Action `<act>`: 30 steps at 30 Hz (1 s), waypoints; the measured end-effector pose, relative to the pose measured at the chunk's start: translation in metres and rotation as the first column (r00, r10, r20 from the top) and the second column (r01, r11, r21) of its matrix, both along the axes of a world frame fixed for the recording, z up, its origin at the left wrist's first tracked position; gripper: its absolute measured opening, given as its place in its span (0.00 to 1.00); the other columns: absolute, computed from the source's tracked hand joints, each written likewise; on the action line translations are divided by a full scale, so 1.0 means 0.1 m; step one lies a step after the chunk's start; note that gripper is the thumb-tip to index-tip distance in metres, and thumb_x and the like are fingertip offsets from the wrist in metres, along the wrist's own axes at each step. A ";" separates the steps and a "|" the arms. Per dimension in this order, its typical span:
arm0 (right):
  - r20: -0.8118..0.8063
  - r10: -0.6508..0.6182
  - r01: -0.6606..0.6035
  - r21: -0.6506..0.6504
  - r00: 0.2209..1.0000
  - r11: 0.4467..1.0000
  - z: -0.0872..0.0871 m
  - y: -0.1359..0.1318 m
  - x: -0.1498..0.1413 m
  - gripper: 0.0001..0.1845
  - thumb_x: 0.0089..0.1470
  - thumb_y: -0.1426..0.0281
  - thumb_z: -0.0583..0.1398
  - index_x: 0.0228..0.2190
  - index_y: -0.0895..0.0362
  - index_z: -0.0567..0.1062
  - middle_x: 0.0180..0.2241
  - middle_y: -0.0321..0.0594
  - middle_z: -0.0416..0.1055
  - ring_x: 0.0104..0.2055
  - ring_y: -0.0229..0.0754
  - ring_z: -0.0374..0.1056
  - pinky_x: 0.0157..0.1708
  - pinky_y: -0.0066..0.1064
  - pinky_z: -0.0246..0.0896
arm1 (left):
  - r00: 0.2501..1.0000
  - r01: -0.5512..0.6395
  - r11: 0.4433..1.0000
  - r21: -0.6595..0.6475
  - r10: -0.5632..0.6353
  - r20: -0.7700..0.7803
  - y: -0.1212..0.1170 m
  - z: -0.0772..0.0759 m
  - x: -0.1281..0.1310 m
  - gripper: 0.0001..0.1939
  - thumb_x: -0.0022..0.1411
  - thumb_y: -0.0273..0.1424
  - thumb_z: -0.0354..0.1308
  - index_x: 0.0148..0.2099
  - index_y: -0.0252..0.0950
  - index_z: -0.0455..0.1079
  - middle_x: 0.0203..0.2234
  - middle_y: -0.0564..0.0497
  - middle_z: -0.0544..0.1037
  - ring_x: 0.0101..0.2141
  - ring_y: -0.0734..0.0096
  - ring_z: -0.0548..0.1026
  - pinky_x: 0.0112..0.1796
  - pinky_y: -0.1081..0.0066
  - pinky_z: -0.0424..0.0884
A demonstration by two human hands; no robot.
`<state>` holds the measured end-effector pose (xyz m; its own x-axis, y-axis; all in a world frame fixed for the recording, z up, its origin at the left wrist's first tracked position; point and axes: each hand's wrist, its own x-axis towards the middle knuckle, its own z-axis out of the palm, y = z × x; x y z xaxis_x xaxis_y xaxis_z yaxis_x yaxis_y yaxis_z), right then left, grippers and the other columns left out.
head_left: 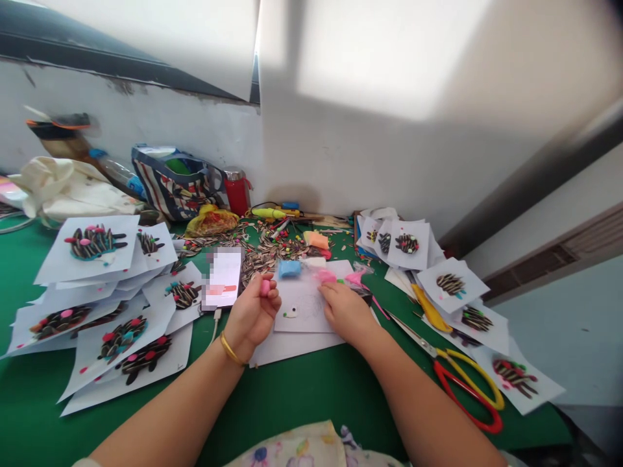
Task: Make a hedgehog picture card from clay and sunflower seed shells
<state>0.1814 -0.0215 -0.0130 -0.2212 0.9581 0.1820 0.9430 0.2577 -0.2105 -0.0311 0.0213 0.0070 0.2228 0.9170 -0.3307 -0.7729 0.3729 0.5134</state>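
In the head camera's view, a person works with two bare hands over a green tabletop. The left hand, a gold bangle at its wrist, is raised with its fingers curled in, holding a pink lump between the thumb and the fingers. The lump sits at the tips, partly covered by them, just left of a white sheet of paper that bears a small black-dotted eye piece.

Across the sheet, the right hand reaches in with its fingers close together and pointing forward, the tips at a pink packet near the sheet's far edge. Whether those fingers pinch the packet or only touch it cannot be told.

Beside the packet lie a blue packet and a white packet; beyond them is an orange packet and a scatter of striped seeds. A phone lies near the left hand. Cards covered with seed figures are stacked at left, with more cards at right, where scissors with red and yellow handles rest beside the right forearm. A red flask stands against the wall.
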 end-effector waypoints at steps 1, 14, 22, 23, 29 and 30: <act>0.017 0.001 -0.001 0.000 1.000 1.000 -0.03 0.01 0.00 0.24 0.54 0.76 0.53 0.53 0.62 0.71 0.55 0.49 0.69 0.57 0.48 0.63 0.57 0.39 0.57 | 1.000 -0.011 1.000 -0.015 0.011 -0.004 -0.01 0.02 0.01 0.10 0.68 0.32 0.49 0.39 0.32 0.68 0.26 0.51 0.72 0.21 0.81 0.70 0.24 0.80 0.71; -0.045 0.075 -0.073 0.048 0.996 0.996 -0.02 -0.02 -0.05 0.25 0.53 0.78 0.53 0.52 0.60 0.71 0.56 0.50 0.67 0.58 0.50 0.62 0.58 0.45 0.55 | 0.971 0.195 0.977 0.089 -0.179 -0.161 -0.12 -0.01 0.06 0.08 0.61 0.27 0.61 0.44 0.32 0.72 0.41 0.44 0.80 0.40 0.70 0.79 0.42 0.73 0.76; -0.666 0.138 -0.140 0.051 0.733 0.989 0.17 -0.16 -0.26 0.25 0.55 0.56 0.62 0.50 0.55 0.70 0.40 0.42 0.74 0.41 0.43 0.69 0.39 0.34 0.64 | 0.897 0.288 0.881 0.374 -0.111 -0.428 -0.27 0.01 0.13 0.18 0.60 0.34 0.63 0.52 0.40 0.71 0.51 0.44 0.76 0.51 0.62 0.73 0.53 0.61 0.65; -0.718 0.129 -0.151 0.034 0.684 0.988 0.18 -0.17 -0.28 0.26 0.53 0.55 0.63 0.50 0.55 0.71 0.39 0.41 0.74 0.40 0.42 0.69 0.38 0.32 0.63 | 0.869 0.313 0.857 0.409 -0.085 -0.487 -0.29 0.01 0.13 0.16 0.59 0.35 0.63 0.50 0.39 0.73 0.53 0.44 0.74 0.53 0.59 0.72 0.54 0.60 0.65; -0.806 0.067 -0.171 -0.043 0.589 0.984 0.21 -0.22 -0.37 0.16 0.55 0.58 0.62 0.40 0.55 0.77 0.35 0.36 0.75 0.35 0.39 0.67 0.36 0.30 0.62 | 0.729 0.434 0.777 0.457 -0.005 -0.684 -0.32 0.02 0.13 0.07 0.55 0.34 0.66 0.37 0.39 0.80 0.55 0.45 0.72 0.56 0.53 0.67 0.57 0.58 0.61; -0.797 0.057 -0.156 -0.047 0.601 0.987 0.21 -0.22 -0.36 0.14 0.55 0.59 0.61 0.38 0.55 0.78 0.33 0.36 0.75 0.33 0.38 0.67 0.35 0.29 0.61 | 0.722 0.440 0.769 0.464 0.004 -0.692 -0.32 0.02 0.12 0.07 0.55 0.34 0.65 0.37 0.39 0.80 0.54 0.45 0.73 0.56 0.54 0.67 0.57 0.59 0.61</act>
